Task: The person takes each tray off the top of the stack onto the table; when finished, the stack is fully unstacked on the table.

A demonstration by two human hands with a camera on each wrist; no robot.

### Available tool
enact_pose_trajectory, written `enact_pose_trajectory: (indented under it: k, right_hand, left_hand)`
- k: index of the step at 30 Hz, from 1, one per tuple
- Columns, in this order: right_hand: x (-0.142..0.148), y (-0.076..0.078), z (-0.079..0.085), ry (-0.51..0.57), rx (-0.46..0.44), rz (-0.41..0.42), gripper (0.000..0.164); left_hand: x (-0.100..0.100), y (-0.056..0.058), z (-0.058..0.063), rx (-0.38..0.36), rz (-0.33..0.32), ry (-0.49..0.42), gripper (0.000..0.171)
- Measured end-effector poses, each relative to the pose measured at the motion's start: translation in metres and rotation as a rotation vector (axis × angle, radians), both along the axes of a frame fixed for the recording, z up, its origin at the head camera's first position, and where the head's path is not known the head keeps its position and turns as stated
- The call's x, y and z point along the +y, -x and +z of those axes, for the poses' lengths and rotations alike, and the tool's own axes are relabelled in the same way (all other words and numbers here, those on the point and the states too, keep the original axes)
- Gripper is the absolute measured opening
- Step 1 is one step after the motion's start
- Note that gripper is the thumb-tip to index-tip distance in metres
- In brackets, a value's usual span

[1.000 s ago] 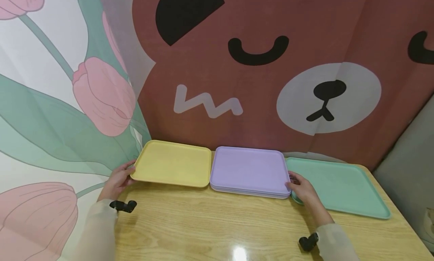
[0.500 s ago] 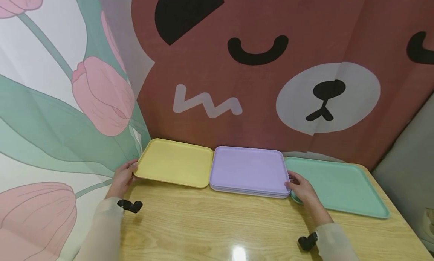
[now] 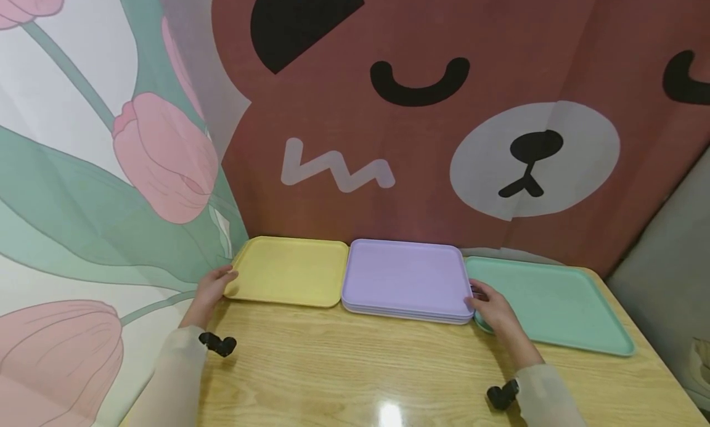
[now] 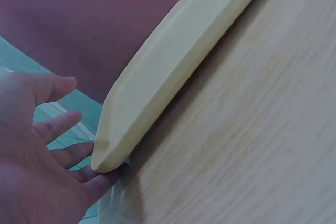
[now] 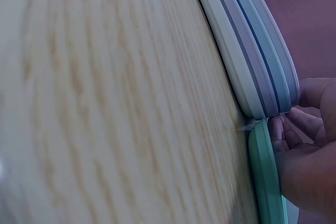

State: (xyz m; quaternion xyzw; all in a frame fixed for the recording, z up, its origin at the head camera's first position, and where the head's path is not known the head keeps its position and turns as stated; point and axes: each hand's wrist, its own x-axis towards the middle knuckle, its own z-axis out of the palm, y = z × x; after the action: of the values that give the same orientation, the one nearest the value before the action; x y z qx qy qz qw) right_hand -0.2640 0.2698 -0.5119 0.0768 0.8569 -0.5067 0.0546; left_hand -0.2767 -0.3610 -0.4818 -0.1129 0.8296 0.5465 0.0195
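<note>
A yellow tray (image 3: 288, 272) lies at the left of the table, its right edge against a stack of trays with a purple tray (image 3: 407, 276) on top. My left hand (image 3: 213, 289) is at the yellow tray's left end. In the left wrist view the fingers (image 4: 72, 155) are loosely spread and touch its corner, with the thumb apart from it. My right hand (image 3: 493, 307) holds the right edge of the purple-topped stack, thumb on the top rim and fingers at the side. A green tray (image 3: 554, 304) lies right of the stack, partly behind that hand.
The wooden table (image 3: 355, 371) extends in front of the trays. Behind them hangs a brown bear-print cloth (image 3: 421, 187), and a tulip-print cloth (image 3: 161, 242) borders the left side. A grey wall (image 3: 671, 254) stands beyond the table's right edge.
The yellow tray's raised left end has come down, and the tray has shifted slightly right. My left hand has moved right with it and loosened. My right hand has stayed at the stack.
</note>
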Motion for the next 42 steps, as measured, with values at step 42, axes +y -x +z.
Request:
enact_pose_trajectory:
  k: [42]
  right_hand:
    - [0.004,0.003,0.000,-0.010,0.013,0.031,0.067]
  left_hand:
    - [0.178,0.024,-0.025,0.181,-0.221,0.007,0.046]
